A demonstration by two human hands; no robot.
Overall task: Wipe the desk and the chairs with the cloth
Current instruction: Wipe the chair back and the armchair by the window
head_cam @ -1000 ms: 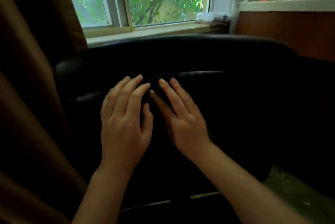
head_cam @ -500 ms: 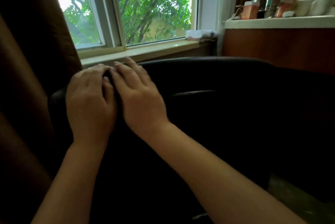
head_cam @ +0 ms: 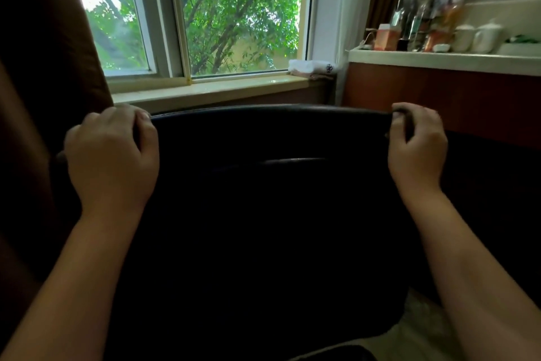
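Seating: black chair back between hands; left hand curls over its top edge, right hand apparently pinches it.

The fingertips of the left hand are concealed behind the top rim of the chair back. Below that rim, surface detail is lost in shadow. At the rim's right end, the material pinched by the right hand cannot be distinguished from the rim. Up and right of the chair back, the bottles are blurred.
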